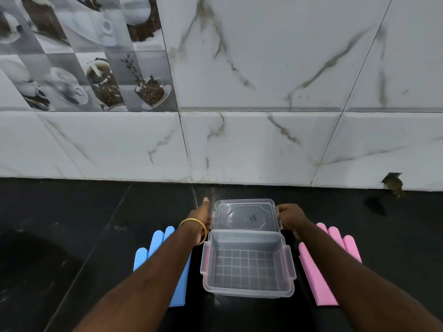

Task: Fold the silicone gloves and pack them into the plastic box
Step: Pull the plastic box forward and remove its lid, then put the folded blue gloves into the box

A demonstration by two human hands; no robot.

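Black stone counter against a marble-tiled wall, some tiles printed with coffee cups. Clear plastic box (247, 264) sits near the front edge, empty, its lid (244, 215) swung open toward the wall. Left hand (200, 220), gold bangle (193, 230) on the wrist, grips the lid's left side; right hand (291, 219) grips its right side. Blue glove (153, 248) lies flat just left of the box, pink glove (335, 255) just right, both unfolded. Gloves look soft, floppy, grippy and light; likely best pinched at the cuff and fingertips to fold. Box looks light, may slide.
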